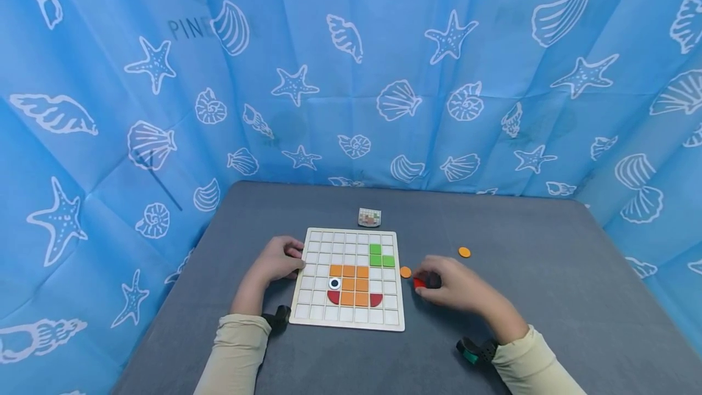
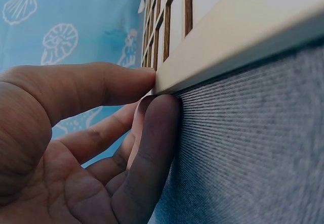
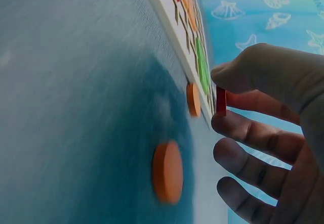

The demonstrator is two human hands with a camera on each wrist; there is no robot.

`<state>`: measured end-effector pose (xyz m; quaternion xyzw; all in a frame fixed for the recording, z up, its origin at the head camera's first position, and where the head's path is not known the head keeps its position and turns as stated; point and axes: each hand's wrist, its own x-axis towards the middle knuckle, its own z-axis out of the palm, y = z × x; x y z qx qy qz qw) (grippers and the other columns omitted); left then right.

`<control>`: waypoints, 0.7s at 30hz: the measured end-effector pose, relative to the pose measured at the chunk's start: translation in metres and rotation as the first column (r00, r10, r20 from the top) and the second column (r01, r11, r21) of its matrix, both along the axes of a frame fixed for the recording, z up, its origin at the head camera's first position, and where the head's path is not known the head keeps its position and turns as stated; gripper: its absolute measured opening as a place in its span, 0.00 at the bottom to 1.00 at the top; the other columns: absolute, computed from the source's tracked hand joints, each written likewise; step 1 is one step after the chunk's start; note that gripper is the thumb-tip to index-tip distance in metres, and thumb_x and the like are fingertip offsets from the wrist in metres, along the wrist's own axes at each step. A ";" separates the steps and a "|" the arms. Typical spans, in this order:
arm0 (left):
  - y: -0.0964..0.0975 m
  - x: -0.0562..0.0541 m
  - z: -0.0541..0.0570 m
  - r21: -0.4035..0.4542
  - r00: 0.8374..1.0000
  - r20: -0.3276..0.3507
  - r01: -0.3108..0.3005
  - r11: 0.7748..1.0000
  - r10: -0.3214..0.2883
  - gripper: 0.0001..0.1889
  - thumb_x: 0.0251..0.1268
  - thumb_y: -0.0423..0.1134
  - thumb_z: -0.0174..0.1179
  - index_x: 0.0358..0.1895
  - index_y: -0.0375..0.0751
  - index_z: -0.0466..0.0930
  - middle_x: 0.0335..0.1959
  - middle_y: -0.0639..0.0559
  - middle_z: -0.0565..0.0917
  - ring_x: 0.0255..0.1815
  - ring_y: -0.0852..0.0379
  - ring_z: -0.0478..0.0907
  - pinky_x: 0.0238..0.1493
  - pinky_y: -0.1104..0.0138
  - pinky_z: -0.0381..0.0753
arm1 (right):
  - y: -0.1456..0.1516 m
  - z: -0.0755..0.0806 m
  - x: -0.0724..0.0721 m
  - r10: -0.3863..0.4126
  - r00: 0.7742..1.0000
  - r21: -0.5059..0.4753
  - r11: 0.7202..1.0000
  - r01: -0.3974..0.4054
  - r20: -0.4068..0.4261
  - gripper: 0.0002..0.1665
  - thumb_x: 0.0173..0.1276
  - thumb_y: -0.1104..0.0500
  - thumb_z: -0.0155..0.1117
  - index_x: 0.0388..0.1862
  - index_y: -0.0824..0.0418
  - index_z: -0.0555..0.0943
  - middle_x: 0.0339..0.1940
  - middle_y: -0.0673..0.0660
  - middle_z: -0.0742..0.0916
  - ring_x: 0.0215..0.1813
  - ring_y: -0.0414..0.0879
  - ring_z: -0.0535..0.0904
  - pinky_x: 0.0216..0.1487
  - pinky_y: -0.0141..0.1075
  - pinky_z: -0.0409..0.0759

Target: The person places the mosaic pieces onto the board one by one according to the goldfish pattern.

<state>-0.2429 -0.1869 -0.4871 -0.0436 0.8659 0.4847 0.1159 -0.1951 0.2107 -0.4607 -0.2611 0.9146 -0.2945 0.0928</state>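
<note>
A pale wooden grid board [image 1: 347, 320] lies on the table. My left hand [image 1: 278, 259] holds its left edge, thumb at the rim and a fingertip low beside it in the left wrist view. On the board sit several orange squares [image 1: 348, 285], three green squares [image 1: 375, 259], two dark red rounded pieces [image 1: 376, 300] and a white piece with a black dot [image 1: 334, 283]. Right of the board, my right hand [image 1: 452, 282] pinches a small red piece [image 3: 221, 101] between thumb and finger; part of that piece is hidden by the fingers.
One orange disc [image 1: 405, 272] lies close to the board's right edge, and another orange disc [image 1: 464, 252] lies farther right. A small picture card [image 1: 370, 217] stands behind the board. The grey table [image 1: 493, 224] ends at a blue shell-patterned curtain [image 1: 351, 78].
</note>
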 end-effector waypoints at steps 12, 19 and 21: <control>0.000 -0.001 -0.002 0.008 1.000 0.002 -0.005 1.000 0.005 0.21 0.63 0.26 0.69 0.60 0.32 0.82 0.41 0.42 0.81 0.35 0.50 0.81 0.31 0.61 0.88 | -0.045 0.000 -0.015 0.077 0.996 0.013 0.997 -0.076 -0.054 0.12 0.69 0.56 0.76 0.50 0.57 0.89 0.34 0.46 0.83 0.34 0.41 0.77 0.32 0.30 0.74; 0.000 0.001 0.001 0.004 1.000 -0.005 0.007 1.000 -0.007 0.21 0.64 0.26 0.68 0.61 0.32 0.81 0.41 0.42 0.81 0.35 0.50 0.82 0.31 0.61 0.88 | -0.072 0.000 -0.023 0.087 0.995 0.001 0.996 -0.087 -0.047 0.11 0.66 0.54 0.78 0.45 0.53 0.89 0.35 0.46 0.87 0.36 0.44 0.80 0.35 0.31 0.78; 0.000 0.002 0.002 -0.001 1.000 -0.010 0.014 1.000 -0.014 0.21 0.65 0.26 0.68 0.61 0.31 0.81 0.41 0.42 0.81 0.35 0.50 0.82 0.31 0.60 0.88 | -0.077 0.001 -0.024 0.092 0.994 0.002 0.996 -0.092 -0.066 0.09 0.65 0.54 0.78 0.43 0.52 0.88 0.34 0.47 0.88 0.37 0.44 0.80 0.36 0.32 0.78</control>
